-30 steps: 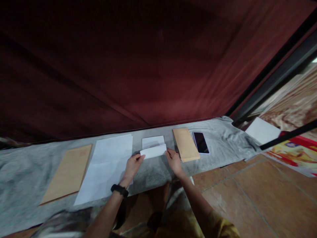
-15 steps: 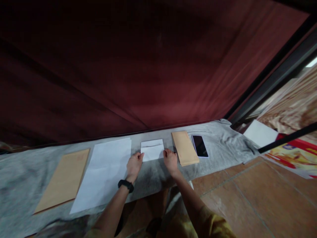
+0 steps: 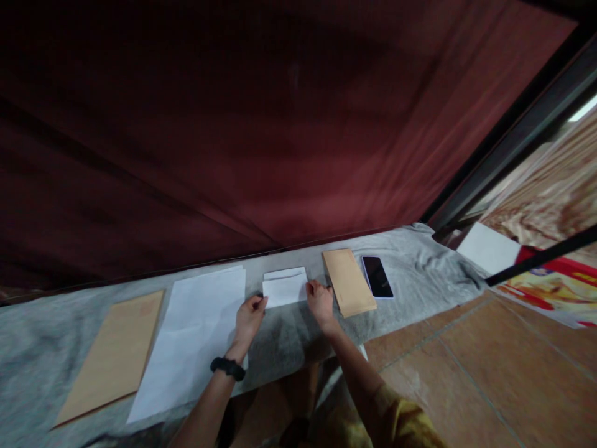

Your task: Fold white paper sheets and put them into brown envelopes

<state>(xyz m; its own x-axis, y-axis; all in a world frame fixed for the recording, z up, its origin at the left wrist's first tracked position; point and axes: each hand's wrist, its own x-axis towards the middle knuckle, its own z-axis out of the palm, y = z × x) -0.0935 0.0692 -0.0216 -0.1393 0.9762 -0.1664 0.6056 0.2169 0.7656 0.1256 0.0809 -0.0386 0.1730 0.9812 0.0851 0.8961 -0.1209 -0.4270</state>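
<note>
A folded sheet of white paper (image 3: pixel 285 289) lies on the grey cloth in front of me, one fold line running across its upper part. At its left edge my left hand (image 3: pixel 250 317) pinches the paper between thumb and fingertips; a black band sits on that wrist. My right hand (image 3: pixel 319 301) grips the right edge the same way, fingers curled. Left of the paper are larger white sheets (image 3: pixel 196 336), slightly fanned. Close to my right hand lies a stack of small brown envelopes (image 3: pixel 349 282).
A large brown envelope (image 3: pixel 114 354) lies at the far left, and a phone (image 3: pixel 377 277) at the right, all on a grey cloth (image 3: pixel 420 267). A dark red curtain (image 3: pixel 298 155) hangs behind. Black frame bars and a colourful box (image 3: pixel 555 283) stand at right above the tiled floor.
My left hand has shifted slightly left and down along the folded paper's left edge. The paper's upper fold line sits nearer its top edge. My right hand stays at the right edge.
</note>
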